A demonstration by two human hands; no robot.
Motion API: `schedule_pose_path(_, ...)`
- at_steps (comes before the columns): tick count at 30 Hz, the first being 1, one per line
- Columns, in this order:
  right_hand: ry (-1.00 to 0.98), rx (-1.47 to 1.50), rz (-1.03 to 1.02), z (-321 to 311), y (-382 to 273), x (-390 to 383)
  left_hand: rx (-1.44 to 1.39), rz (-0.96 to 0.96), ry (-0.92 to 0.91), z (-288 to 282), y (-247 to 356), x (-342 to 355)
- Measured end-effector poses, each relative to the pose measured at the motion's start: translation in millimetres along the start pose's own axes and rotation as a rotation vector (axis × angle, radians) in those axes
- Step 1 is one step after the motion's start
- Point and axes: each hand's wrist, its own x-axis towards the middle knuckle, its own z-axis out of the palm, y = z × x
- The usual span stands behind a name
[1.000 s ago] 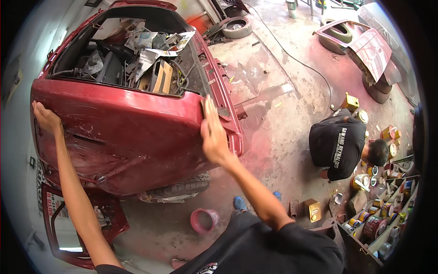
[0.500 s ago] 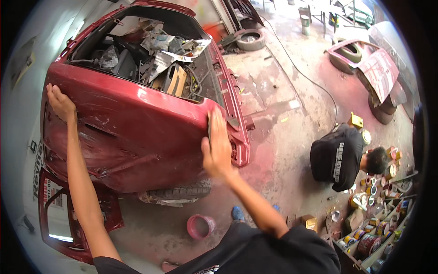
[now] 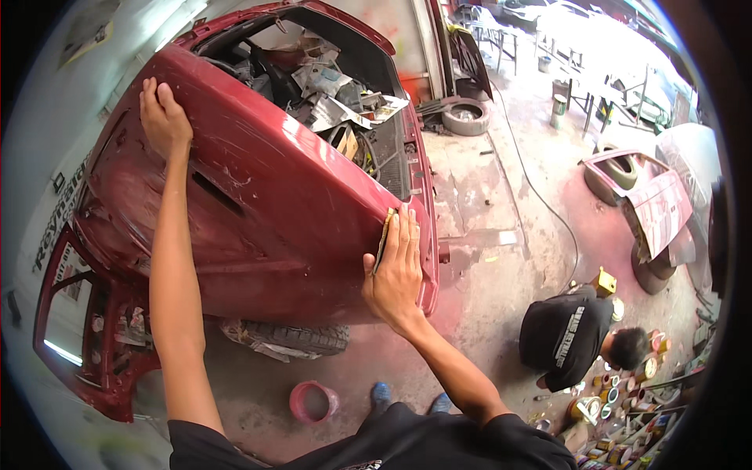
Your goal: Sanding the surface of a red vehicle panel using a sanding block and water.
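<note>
We have slid our right hand (image 3: 395,270) down and outward along the red car panel (image 3: 266,211), so it now sits near the panel's right edge, fingers together and pressing a thin sanding pad (image 3: 383,239) flat against the paint. Our left hand (image 3: 163,117) has crept up to the far upper corner, spread flat on the metal, holding nothing. It looks like the rubbing has reached the edge strip.
</note>
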Motion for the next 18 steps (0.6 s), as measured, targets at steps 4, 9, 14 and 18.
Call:
schedule_pose_path(4, 0.019, 0.168, -0.175, 24, -30, 97, 0.012, 0.041, 0.036, 18, 10, -5)
schedule_pose_path(9, -0.079, 0.262, -0.271, 20, -36, 104, -0.021, 0.04, 0.046, 3, 2, -7)
schedule_pose_path(14, -0.093, 0.102, -0.222, 8, -32, 58, 0.033, 0.004, 0.066, 9, 13, -8)
schedule_pose_path(18, -0.022, 0.171, -0.256, 31, -50, 128, -0.029, 0.053, 0.081, 21, 9, -9)
